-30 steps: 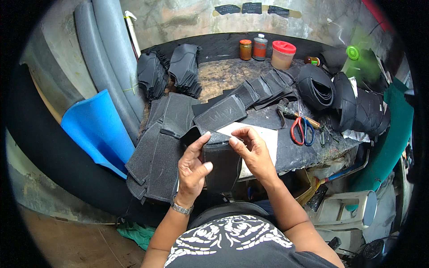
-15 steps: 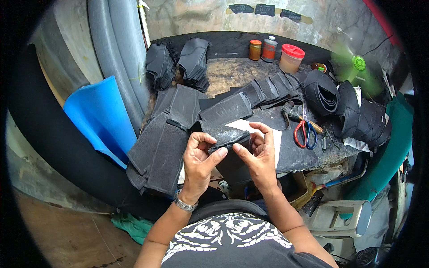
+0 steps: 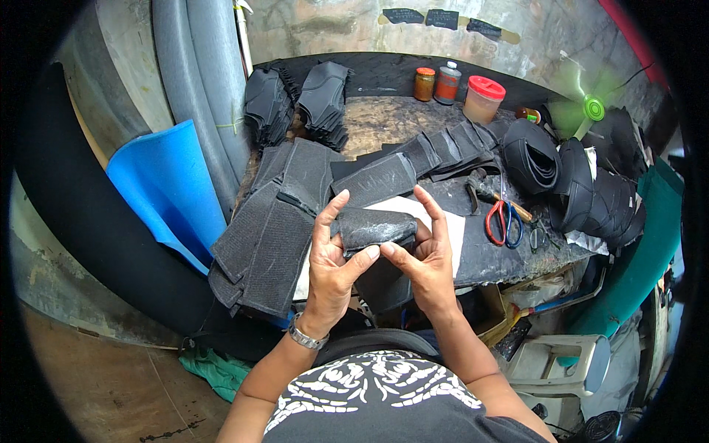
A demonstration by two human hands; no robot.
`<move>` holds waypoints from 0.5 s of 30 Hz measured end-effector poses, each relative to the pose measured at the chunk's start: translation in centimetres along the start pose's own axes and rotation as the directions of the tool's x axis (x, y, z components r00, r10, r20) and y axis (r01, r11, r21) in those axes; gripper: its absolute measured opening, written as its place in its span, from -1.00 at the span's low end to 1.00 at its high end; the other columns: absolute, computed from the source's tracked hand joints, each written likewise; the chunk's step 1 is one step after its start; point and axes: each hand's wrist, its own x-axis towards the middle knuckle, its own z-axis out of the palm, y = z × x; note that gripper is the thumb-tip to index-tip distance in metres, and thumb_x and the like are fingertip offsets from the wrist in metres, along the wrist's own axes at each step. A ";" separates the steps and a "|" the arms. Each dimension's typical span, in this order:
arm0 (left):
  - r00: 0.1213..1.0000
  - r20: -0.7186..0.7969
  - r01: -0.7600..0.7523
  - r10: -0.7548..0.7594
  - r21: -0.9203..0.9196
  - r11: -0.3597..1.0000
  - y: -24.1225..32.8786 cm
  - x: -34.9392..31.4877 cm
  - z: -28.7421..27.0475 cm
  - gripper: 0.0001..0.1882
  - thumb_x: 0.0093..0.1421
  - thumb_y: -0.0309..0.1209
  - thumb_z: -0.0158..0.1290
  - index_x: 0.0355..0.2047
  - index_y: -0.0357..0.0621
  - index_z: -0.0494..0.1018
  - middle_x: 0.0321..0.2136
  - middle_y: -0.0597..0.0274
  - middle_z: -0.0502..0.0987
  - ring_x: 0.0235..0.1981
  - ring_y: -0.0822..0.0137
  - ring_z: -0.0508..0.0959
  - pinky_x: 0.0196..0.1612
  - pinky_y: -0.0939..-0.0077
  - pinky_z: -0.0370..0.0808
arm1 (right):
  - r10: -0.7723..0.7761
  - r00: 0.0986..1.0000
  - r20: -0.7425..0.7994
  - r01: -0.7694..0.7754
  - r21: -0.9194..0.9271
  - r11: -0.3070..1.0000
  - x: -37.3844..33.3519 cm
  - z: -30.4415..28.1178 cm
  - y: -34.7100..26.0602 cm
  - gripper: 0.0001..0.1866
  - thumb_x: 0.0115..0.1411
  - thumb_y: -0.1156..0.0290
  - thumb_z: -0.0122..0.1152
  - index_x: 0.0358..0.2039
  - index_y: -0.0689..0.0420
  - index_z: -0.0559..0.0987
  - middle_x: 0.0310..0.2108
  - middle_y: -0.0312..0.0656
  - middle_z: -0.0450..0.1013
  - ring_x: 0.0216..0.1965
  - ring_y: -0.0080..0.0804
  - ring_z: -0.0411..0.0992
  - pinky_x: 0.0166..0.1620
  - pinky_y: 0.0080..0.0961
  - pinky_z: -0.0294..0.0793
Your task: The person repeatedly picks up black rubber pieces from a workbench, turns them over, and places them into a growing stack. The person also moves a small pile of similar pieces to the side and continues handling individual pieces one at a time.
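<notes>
Both hands grip one dark rubber piece [image 3: 373, 227] above the near edge of the workbench [image 3: 384, 122] — the left hand [image 3: 332, 255] pinches its left end, thumb underneath, while the right hand [image 3: 425, 258] curls around its right end. The piece looks folded over. Held only by fingertips, it could spring open and slip down off the near edge, or knock the white sheet [image 3: 450, 229] — the red-handled scissors [image 3: 502, 221] lie close by at the right.

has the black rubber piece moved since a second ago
Yes. The black rubber piece lay flat on the white sheet under both hands; now the left hand and right hand hold it folded, lifted off that sheet toward the person.
</notes>
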 end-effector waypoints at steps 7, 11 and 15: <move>0.997 0.012 0.083 -0.082 -0.142 0.986 0.4 0.0 -0.3 -0.22 0.12 -0.67 0.08 0.31 -0.16 -0.01 0.00 -0.03 0.42 -0.01 0.31 0.49 0.11 0.44 0.43 | -0.093 0.991 0.092 0.112 -0.221 0.969 -0.1 -0.9 1.1 -0.14 0.06 0.63 0.33 0.32 0.15 0.09 0.22 -0.12 0.14 0.12 -0.47 0.25 0.08 -0.56 0.38; 1.000 0.007 0.028 -0.027 -0.081 0.996 0.1 0.1 0.0 -0.22 0.13 -0.66 0.11 0.31 -0.19 0.01 -0.01 -0.03 0.44 -0.02 0.32 0.50 0.07 0.47 0.47 | -0.046 0.997 0.054 0.054 -0.174 0.983 -0.2 -0.9 0.9 -0.19 0.05 0.65 0.32 0.29 0.14 0.15 0.20 -0.11 0.19 0.13 -0.47 0.27 0.09 -0.53 0.39; 0.998 0.021 0.054 -0.053 -0.023 0.998 0.0 0.2 -0.2 -0.22 0.13 -0.64 0.16 0.31 -0.22 0.04 -0.09 0.00 0.51 -0.09 0.36 0.55 -0.01 0.55 0.51 | 0.074 0.997 0.027 -0.076 0.096 0.992 -0.3 -0.8 -0.1 -0.24 0.03 0.70 0.31 0.24 0.15 0.22 0.00 -0.10 0.42 -0.02 -0.47 0.43 0.03 -0.54 0.46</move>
